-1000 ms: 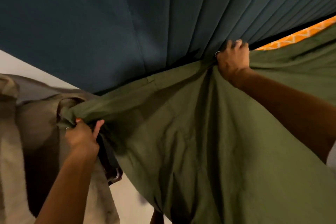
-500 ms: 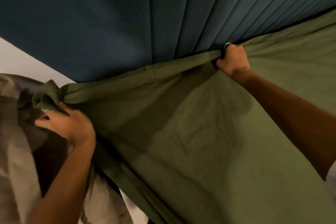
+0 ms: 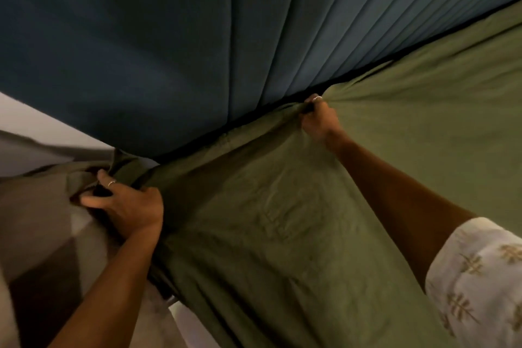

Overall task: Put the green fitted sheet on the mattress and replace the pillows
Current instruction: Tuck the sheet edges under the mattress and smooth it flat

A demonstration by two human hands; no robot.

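Head view: both arms outstretched, left hand (image 3: 128, 206) & right hand (image 3: 319, 118) grips pinching green sheet (image 3: 282, 220) edge (fingers curled).

Matt, creased green cloth sheet (image 3: 282, 220); ribbed, matt blue fabric headboard (image 3: 169, 37).

Blue padded headboard (image 3: 169, 37), grey cloth (image 3: 34, 220) nr. corner

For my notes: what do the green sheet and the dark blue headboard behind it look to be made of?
Green sheet: looks like thin woven cloth, probably cotton, matte; it creases finely and bunches where the left hand and right hand grip it. Headboard: seems to be padded upholstery in a dull, slightly fuzzy blue fabric, with stitched vertical channels; what lies under the fabric cannot be told.
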